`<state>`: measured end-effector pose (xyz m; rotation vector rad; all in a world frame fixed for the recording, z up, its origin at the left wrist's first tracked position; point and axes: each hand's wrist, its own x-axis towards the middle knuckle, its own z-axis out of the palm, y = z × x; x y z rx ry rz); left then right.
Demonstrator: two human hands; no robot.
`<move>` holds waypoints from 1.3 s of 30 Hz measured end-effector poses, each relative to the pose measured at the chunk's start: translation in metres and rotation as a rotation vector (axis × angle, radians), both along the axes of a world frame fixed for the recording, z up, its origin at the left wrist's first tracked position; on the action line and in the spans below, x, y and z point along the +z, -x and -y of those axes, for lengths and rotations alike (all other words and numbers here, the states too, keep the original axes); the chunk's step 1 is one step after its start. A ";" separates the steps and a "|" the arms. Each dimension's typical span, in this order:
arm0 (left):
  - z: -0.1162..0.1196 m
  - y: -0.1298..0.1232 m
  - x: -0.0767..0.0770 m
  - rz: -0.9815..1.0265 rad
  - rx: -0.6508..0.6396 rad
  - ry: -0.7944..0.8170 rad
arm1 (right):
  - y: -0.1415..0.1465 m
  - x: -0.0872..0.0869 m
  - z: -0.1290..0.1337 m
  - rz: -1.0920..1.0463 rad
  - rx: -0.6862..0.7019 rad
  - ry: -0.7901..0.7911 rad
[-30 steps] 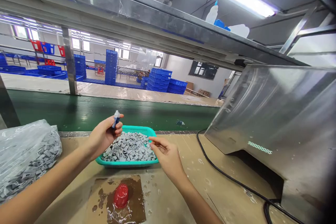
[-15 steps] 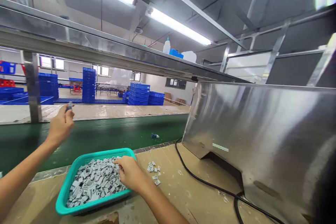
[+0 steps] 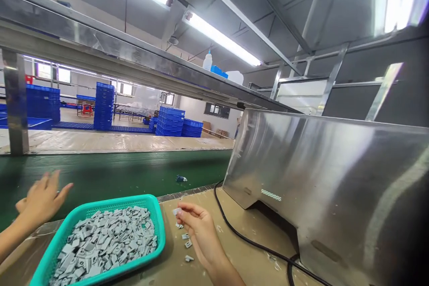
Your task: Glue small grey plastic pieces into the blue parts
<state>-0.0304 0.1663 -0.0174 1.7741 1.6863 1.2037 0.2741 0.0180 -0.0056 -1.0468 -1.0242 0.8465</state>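
My left hand (image 3: pixel 43 199) is over the green conveyor belt (image 3: pixel 110 170), its fingers spread. A tiny pale spot shows by its thumb, too small to name. Between the thumb and fingertips of my right hand (image 3: pixel 201 228) is a small grey plastic piece (image 3: pixel 176 211), held just right of the turquoise basket (image 3: pixel 160 219). Heaped in that basket are many similar grey plastic pieces (image 3: pixel 110 239), some with a hole. A few loose grey pieces (image 3: pixel 187 243) lie on the brown tabletop (image 3: pixel 167 272) below my right hand.
A small dark blue and white part (image 3: pixel 181 179) lies on the belt. To the right stands a large metal housing (image 3: pixel 284 165), with a black cable (image 3: pixel 231 228) along its front. A metal shelf (image 3: pixel 134 58) crosses above; stacked blue crates (image 3: pixel 170 120) stand beyond.
My left hand has come down and opened; the small dark blue part it held no longer shows in it. My right hand has left the basket and moved right, now pinching a grey piece.
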 end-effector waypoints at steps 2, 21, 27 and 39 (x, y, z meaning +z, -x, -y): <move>0.026 -0.028 0.028 0.061 -0.169 0.038 | 0.023 0.006 -0.004 0.006 0.096 0.021; 0.116 -0.105 0.053 0.685 -0.859 0.425 | 0.042 0.036 0.018 0.955 0.031 -0.625; 0.117 -0.112 0.052 0.556 -0.901 0.502 | 0.029 0.035 0.029 1.134 0.125 -0.650; 0.059 -0.132 0.051 -0.468 -0.743 -0.174 | -0.007 -0.015 0.033 0.693 0.269 -0.357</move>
